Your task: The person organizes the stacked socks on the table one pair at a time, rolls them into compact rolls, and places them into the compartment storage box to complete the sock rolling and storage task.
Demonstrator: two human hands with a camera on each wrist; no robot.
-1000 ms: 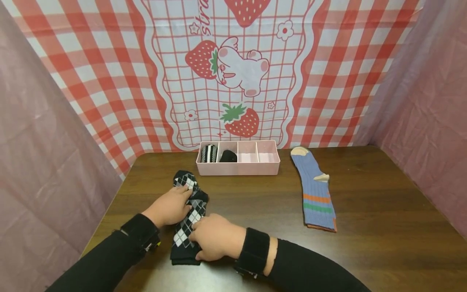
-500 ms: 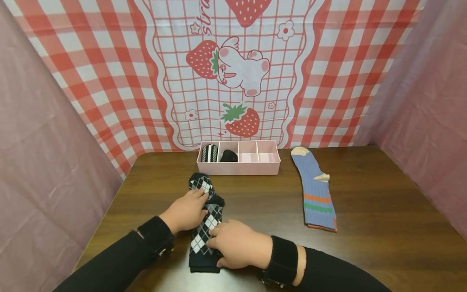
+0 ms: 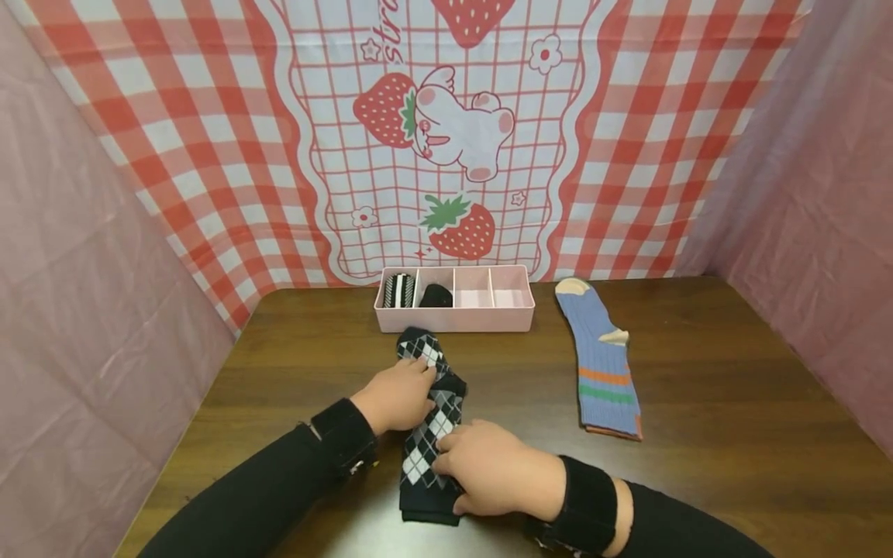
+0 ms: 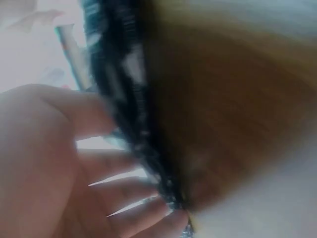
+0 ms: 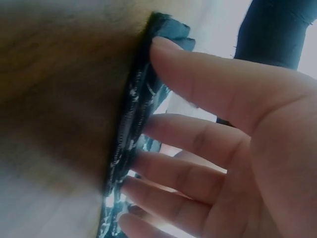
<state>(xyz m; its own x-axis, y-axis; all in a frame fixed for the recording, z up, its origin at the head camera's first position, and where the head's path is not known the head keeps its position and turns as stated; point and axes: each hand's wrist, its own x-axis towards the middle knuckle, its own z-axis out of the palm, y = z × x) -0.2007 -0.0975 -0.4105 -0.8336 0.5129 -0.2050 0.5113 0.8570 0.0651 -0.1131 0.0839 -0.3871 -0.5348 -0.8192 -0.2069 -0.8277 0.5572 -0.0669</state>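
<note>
A pair of black, grey and white argyle socks (image 3: 421, 457) lies flat on the table in the head view, toes pointing away and cuffs toward me. My left hand (image 3: 400, 394) rests on the foot part, its fingers spread across the fabric. On the leg part near the cuffs, my right hand (image 3: 491, 467) touches the right edge with straight fingertips. The right wrist view has the fingers (image 5: 183, 173) of that hand extended against the stacked socks (image 5: 131, 114). In the blurred left wrist view, the thumb and fingers of the left hand (image 4: 64, 148) press along the socks' edge.
Behind the socks stands a pink divided box (image 3: 456, 320), with a striped rolled sock (image 3: 400, 291) and a black rolled sock (image 3: 436, 296) in its two left compartments. Blue socks (image 3: 601, 360) with orange and green stripes lie at the right. A checked cloth (image 3: 628, 155) hangs behind the table.
Both hands have slid the argyle socks to the right across the table, bringing them in front of the pink box. The box and blue socks have stayed in place.
</note>
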